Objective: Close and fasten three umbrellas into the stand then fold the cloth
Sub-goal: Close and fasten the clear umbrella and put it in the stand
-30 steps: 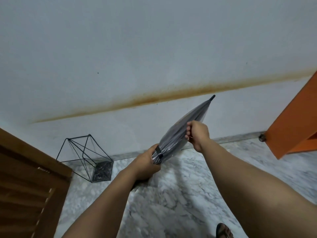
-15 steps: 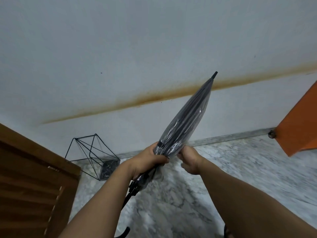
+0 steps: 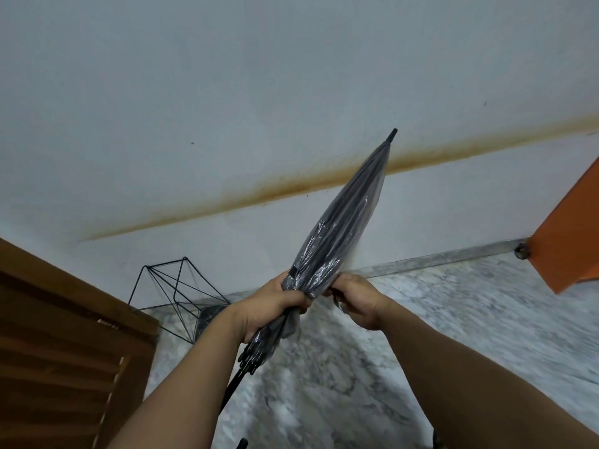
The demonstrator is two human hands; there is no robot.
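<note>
A closed transparent grey umbrella [image 3: 343, 228] points up and to the right, its black tip against the white wall. My left hand [image 3: 272, 306] grips the gathered canopy near its lower end, above the black rib tips and shaft. My right hand [image 3: 355, 301] pinches the canopy's loose plastic edge just right of the left hand. A black wire umbrella stand [image 3: 176, 296] sits on the marble floor against the wall, left of my hands; nothing shows inside it. No cloth is in view.
A brown louvred wooden door [image 3: 64, 348] fills the lower left. An orange panel [image 3: 570, 234] juts in at the right edge, with a small round fitting below it. The white wall [image 3: 227, 92] carries a long rust-coloured stain. Marble floor [image 3: 453, 312] spreads right.
The umbrella has tilted more upright, tip higher. My right hand slid down the canopy from its middle to the lower end beside the left hand. The view has shifted slightly.
</note>
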